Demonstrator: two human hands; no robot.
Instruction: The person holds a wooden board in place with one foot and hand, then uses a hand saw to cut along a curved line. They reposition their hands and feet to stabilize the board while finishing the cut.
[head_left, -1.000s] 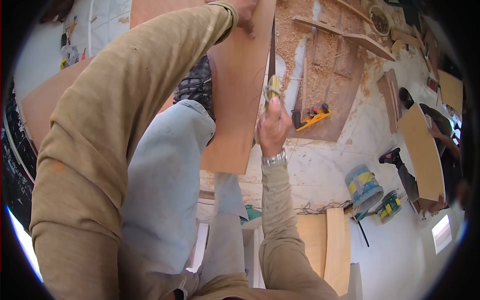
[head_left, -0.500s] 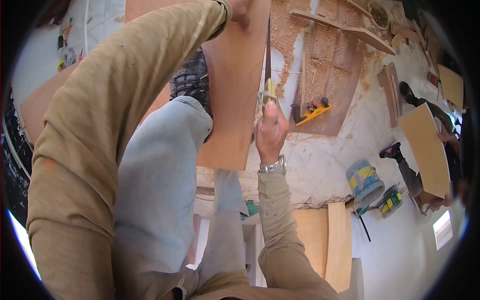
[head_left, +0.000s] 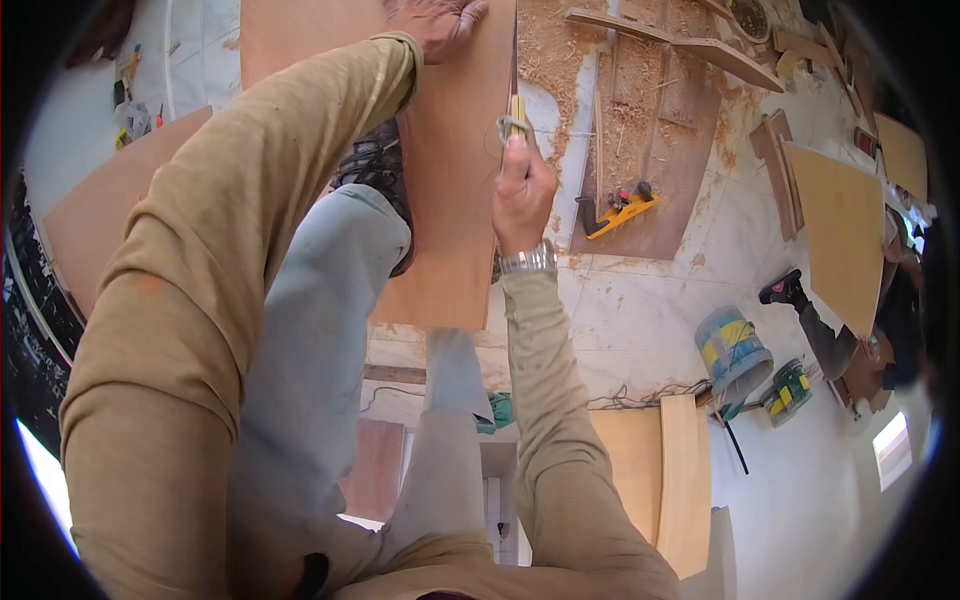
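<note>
A long reddish-brown board (head_left: 450,200) runs away from me, with my shoe (head_left: 375,170) on its left part. Near the top of the view my left hand (head_left: 432,27) lies on the board, thumb spread out, holding nothing visible. At the board's right edge my right hand (head_left: 524,195) is wrapped round the yellowish handle (head_left: 517,118) of a tool. Its narrow dark blade, seen nearly edge-on, extends forward along the board's edge; most of it is hard to make out.
A yellow hand plane (head_left: 622,214) rests on a shaving-covered panel (head_left: 650,235) to the right. Farther right are a blue bucket (head_left: 733,350), a green-and-yellow container (head_left: 787,393) and another person (head_left: 900,300) beside a light panel (head_left: 840,235). Cables lie near the buckets.
My right hand and the tool have moved forward and slightly left in view. More of my left hand shows, lower and farther left. The other person's light panel has shifted left and upward.
</note>
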